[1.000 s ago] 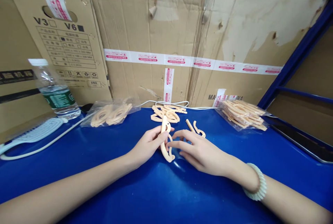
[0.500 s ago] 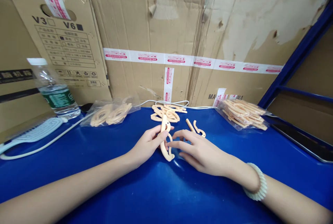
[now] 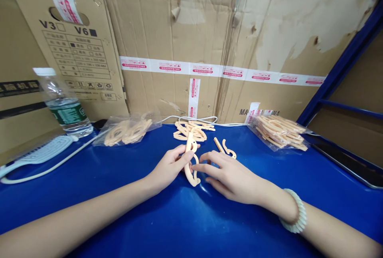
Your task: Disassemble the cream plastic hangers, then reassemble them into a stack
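Observation:
My left hand is closed around a cream plastic folding hanger, its arms folded together, tilted upright above the blue tabletop. The thumb presses on the hanger's front near its middle. My right hand, with a pale beaded bracelet at the wrist, is beside it on the right. Its fingers are apart and bent, and the index fingertip is at the hanger's edge; whether it touches I cannot tell. Behind the right hand lies a loose hook-shaped hanger piece with a straight piece, both partly hidden by the hand.
Several loose hanger parts lie at the back middle. Clear bags of parts are at the left and right. A water bottle, a pale blue hairbrush and a phone lie further out. Cardboard walls the back.
Almost nothing differs. My right hand has shifted very slightly, its fingertips still beside the hanger; my left hand keeps the same hold.

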`<action>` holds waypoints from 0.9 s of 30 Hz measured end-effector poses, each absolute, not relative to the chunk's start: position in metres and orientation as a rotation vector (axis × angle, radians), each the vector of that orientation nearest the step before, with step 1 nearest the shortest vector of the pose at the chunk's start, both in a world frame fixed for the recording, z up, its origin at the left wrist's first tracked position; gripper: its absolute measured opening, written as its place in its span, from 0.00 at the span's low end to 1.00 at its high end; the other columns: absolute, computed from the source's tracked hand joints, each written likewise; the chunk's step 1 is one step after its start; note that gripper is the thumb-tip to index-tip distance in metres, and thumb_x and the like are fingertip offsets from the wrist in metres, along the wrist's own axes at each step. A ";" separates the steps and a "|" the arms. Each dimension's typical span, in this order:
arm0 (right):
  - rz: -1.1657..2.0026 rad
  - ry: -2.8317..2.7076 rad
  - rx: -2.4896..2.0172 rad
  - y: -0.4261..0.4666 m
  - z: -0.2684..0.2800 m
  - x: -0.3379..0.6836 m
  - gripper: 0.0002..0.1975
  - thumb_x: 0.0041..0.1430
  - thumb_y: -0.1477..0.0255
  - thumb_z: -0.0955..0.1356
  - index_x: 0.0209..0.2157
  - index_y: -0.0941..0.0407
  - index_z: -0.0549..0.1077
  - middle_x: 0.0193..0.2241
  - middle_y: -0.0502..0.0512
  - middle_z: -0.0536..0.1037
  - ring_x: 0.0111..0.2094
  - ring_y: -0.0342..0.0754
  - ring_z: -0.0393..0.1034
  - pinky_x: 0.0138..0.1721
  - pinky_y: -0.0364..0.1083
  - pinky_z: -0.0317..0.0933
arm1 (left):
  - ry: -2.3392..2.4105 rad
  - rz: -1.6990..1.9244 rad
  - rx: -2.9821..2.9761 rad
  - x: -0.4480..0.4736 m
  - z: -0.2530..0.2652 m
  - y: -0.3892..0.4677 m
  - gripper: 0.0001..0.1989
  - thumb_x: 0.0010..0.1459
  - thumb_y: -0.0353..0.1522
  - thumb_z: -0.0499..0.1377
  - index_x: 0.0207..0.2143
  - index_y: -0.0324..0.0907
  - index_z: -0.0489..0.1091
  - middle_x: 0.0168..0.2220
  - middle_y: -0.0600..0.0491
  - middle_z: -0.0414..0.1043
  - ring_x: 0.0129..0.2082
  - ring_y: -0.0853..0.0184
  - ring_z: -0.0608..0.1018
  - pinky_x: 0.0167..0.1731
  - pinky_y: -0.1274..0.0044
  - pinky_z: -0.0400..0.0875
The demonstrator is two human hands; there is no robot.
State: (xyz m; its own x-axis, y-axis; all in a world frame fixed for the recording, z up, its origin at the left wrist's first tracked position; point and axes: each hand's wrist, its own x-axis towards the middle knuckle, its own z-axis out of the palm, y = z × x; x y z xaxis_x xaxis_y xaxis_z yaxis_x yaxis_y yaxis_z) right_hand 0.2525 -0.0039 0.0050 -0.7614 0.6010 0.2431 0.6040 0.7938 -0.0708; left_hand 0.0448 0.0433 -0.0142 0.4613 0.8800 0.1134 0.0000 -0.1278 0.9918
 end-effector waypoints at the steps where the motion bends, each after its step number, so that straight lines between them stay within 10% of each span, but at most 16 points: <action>1: -0.037 -2.732 -0.942 -0.004 0.005 0.252 0.21 0.65 0.77 0.60 0.58 0.55 0.63 0.49 0.62 0.69 0.47 0.53 0.65 0.47 0.53 0.63 | 0.809 0.920 1.516 0.045 -0.014 0.043 0.25 0.56 0.46 0.60 0.49 0.38 0.72 0.31 0.53 0.73 0.31 0.65 0.74 0.33 0.75 0.70; 19: -0.162 -2.644 -0.998 -0.004 0.003 0.251 0.11 0.66 0.74 0.61 0.41 0.57 0.74 0.29 0.55 0.73 0.33 0.50 0.63 0.37 0.49 0.55 | 0.857 0.956 1.620 0.045 -0.017 0.044 0.21 0.59 0.47 0.56 0.41 0.37 0.68 0.24 0.57 0.68 0.25 0.69 0.73 0.28 0.77 0.68; 27: 0.227 -2.284 -0.942 -0.006 0.003 0.251 0.25 0.62 0.77 0.64 0.60 0.53 0.60 0.55 0.60 0.66 0.55 0.52 0.60 0.59 0.55 0.53 | 0.826 1.001 1.621 0.044 -0.019 0.045 0.17 0.58 0.43 0.58 0.39 0.37 0.68 0.23 0.57 0.69 0.24 0.69 0.72 0.25 0.79 0.68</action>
State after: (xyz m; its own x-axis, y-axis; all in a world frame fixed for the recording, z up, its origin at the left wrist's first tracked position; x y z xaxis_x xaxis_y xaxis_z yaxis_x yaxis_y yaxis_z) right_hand 0.2513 -0.0058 0.0029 -0.5317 0.6814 0.5031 0.5692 0.7273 -0.3835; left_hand 0.0436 0.0451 -0.0192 0.4201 0.8828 0.2104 0.0395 -0.2495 0.9676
